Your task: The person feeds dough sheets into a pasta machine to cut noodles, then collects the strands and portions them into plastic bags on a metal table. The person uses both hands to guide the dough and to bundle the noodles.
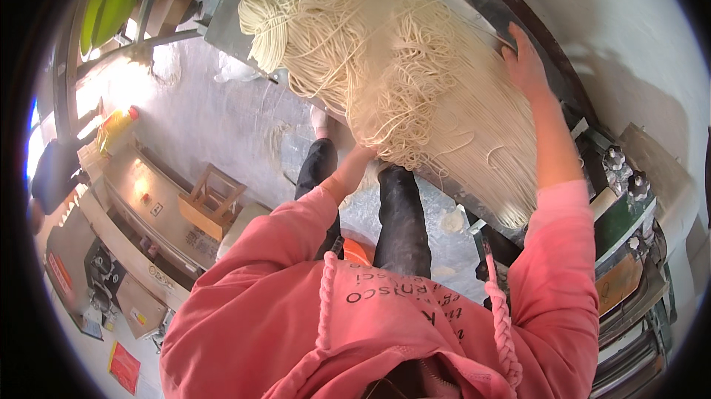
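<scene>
The pale strands point(392, 65) look smooth and matt, like soft dough. The hoodie point(296, 325) is of matt cloth with braided textile cords point(326, 299), while the dark trousers point(402, 221) show a slight shine. The stool point(200, 215) seems plain wood, and the floor point(222, 117) has a smooth, dully glossy surface.

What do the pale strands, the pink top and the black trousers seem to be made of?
Pale strands: probably dough, like noodles; matte, cream-coloured, bending in soft loops.
Pink top: likely a soft cotton-type knit, matte, with loose folds and braided cords.
Black trousers: perhaps coated or leather-like cloth, given a slight sheen; I can't tell which.
</scene>
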Motion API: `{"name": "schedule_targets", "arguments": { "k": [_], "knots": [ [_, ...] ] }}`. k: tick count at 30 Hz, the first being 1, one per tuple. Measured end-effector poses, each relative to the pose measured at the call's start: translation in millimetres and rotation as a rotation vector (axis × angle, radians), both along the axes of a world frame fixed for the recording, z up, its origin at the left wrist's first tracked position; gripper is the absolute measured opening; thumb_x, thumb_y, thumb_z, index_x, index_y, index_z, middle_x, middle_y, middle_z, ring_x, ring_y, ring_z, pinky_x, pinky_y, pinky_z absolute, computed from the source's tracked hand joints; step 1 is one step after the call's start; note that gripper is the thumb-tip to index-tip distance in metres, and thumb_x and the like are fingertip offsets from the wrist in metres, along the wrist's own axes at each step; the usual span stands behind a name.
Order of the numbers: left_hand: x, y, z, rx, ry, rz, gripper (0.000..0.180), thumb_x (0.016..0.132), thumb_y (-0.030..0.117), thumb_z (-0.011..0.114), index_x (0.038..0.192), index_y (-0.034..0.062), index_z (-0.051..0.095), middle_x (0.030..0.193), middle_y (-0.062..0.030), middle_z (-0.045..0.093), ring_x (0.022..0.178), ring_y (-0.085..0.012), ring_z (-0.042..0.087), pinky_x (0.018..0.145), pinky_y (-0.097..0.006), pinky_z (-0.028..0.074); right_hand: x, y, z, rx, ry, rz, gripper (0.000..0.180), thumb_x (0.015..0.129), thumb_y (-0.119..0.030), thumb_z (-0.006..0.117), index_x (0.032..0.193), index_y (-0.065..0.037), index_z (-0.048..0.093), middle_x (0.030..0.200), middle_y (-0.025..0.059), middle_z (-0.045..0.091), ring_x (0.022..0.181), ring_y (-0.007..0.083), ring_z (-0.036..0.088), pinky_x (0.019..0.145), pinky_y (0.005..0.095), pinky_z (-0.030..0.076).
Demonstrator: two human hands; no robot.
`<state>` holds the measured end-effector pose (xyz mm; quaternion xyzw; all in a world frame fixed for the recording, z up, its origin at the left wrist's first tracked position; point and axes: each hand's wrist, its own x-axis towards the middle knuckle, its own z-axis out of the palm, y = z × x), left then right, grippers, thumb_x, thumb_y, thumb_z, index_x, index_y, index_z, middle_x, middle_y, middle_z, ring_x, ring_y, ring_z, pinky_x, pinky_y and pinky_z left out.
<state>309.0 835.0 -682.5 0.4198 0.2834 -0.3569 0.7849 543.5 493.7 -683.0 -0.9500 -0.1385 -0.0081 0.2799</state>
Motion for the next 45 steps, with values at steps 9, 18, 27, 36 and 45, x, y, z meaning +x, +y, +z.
{"name": "schedule_targets", "arguments": {
  "k": [9, 18, 27, 36, 45],
  "knots": [
    [-15, -29, -20, -0.100, 0.014, -0.229, 0.043, 0.084, 0.013, 0.057, 0.125, 0.0025, 0.050, 0.117, -0.0065, 0.056, 0.109, -0.0199, 0.051, 0.098, -0.033, 0.036, 33, -15, -12, -0.327, 0.521, -0.071, 0.025, 0.089, -0.025, 0.051, 0.106, -0.008, 0.057, 0.098, 0.0177, 0.064, 0.094, 0.0380, 0.059, 0.079, 0.0441, 0.047],
    [10, -57, 36, 0.071, 0.475, -0.452, 0.027, 0.091, 0.024, 0.052, 0.101, 0.0005, 0.058, 0.081, -0.0100, 0.063, 0.076, -0.0207, 0.064, 0.070, -0.032, 0.051, -7, 3, 42, -0.292, 0.258, -0.200, 0.018, 0.090, -0.023, 0.046, 0.094, -0.009, 0.056, 0.085, 0.0198, 0.064, 0.086, 0.0412, 0.060, 0.072, 0.0504, 0.047],
    [121, -106, 81, -0.169, 0.538, -0.241, 0.040, 0.094, 0.035, 0.046, 0.107, -0.0021, 0.053, 0.082, -0.0136, 0.064, 0.077, -0.0243, 0.063, 0.078, -0.038, 0.048, -136, 114, 152, -0.226, 0.757, -0.394, 0.023, 0.088, -0.019, 0.048, 0.101, -0.001, 0.054, 0.087, 0.0236, 0.063, 0.087, 0.0410, 0.060, 0.076, 0.0485, 0.047],
    [172, -44, 112, -0.202, 0.225, 0.055, 0.026, 0.094, 0.017, 0.046, 0.108, -0.0039, 0.052, 0.057, 0.0055, 0.031, 0.051, -0.0069, 0.033, 0.055, -0.023, 0.037, -137, 40, 132, -0.704, 0.823, -0.137, 0.025, 0.088, -0.020, 0.043, 0.102, -0.007, 0.059, 0.087, 0.0127, 0.068, 0.092, 0.0329, 0.063, 0.100, 0.0628, 0.024],
    [236, 22, 85, 0.287, 0.105, 0.311, 0.018, 0.093, 0.018, 0.049, 0.098, 0.0022, 0.054, 0.065, 0.0000, 0.044, 0.056, -0.0105, 0.040, 0.056, -0.026, 0.038, -172, 20, 220, -0.378, 0.678, -0.467, 0.013, 0.089, -0.018, 0.051, 0.090, -0.006, 0.056, 0.079, 0.0223, 0.061, 0.080, 0.0408, 0.059, 0.069, 0.0475, 0.044]
  ]
}}
